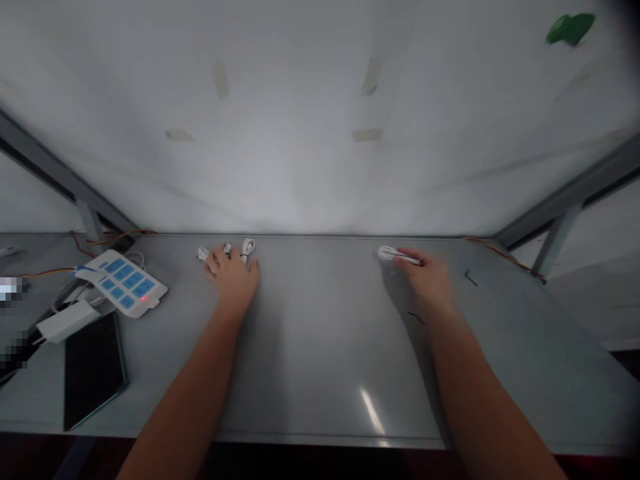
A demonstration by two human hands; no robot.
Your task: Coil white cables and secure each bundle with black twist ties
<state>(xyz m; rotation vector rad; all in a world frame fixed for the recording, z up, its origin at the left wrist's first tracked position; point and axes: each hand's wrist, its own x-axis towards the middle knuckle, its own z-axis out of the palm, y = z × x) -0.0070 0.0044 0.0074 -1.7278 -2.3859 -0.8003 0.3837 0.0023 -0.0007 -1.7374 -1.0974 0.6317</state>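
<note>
My left hand [233,277] rests on the grey metal tabletop [320,400] near the back edge, its fingers spread and holding nothing. Two small coiled white cables lie on either side of it, one [203,253] to the left and one [247,249] to the right, with a small white cable end [227,249] showing just past the fingertips. My right hand [424,279] lies farther right, its slightly blurred fingers closed over the end of a coiled white cable [395,254].
A white power strip [123,283] with blue sockets and a red light sits at the left, beside a white power adapter [67,321] and a black tablet [93,370]. Orange wires run along the back edge. A white wall with tape pieces rises behind, between grey metal frame bars.
</note>
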